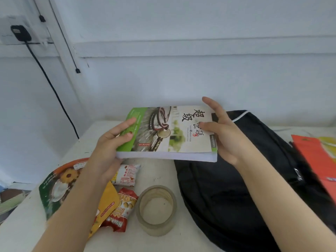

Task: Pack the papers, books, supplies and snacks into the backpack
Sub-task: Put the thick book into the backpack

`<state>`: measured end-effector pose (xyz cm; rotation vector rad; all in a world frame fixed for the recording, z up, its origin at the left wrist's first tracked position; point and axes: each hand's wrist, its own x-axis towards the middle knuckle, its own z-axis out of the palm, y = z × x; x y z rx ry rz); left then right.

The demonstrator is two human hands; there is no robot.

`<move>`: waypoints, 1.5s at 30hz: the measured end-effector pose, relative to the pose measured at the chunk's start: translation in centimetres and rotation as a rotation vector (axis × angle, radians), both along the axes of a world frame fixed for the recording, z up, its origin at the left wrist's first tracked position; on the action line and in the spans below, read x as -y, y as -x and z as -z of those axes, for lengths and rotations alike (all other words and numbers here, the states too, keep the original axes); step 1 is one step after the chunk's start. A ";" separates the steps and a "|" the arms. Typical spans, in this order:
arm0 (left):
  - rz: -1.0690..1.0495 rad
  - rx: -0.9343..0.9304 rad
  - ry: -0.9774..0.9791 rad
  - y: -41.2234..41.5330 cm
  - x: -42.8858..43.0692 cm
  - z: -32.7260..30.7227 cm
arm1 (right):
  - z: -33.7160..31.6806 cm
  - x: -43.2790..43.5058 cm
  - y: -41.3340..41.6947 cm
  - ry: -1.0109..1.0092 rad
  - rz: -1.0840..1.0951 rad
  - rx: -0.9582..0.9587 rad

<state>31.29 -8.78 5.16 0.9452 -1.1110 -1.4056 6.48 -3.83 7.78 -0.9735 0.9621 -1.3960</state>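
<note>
Left hand (107, 151) grips book (169, 131) at its left end. Right hand (225, 135), fingers spread, thumb on cover, touches right end. Book held level between hands, at black backpack's (236, 197) upper-left edge.

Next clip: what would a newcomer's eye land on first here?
A thick book with a green-and-white cover is held above the table. The left hand grips its left end and the right hand, spread open, touches its right edge. A black backpack lies at right, snack packets lower left, a tape roll beside them.
</note>
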 end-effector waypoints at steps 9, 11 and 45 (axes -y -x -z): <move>0.184 0.113 0.129 3.6 -0.7 -1.9 | 0.9 -5.2 2.8 -0.025 0.035 -0.003; 0.237 0.163 0.164 4.9 -0.8 -2.6 | 1.7 -6.3 3.3 -0.033 0.136 0.068; 0.404 0.816 1.824 17.6 -7.1 4.8 | 7.0 -25.8 7.9 0.031 0.965 0.438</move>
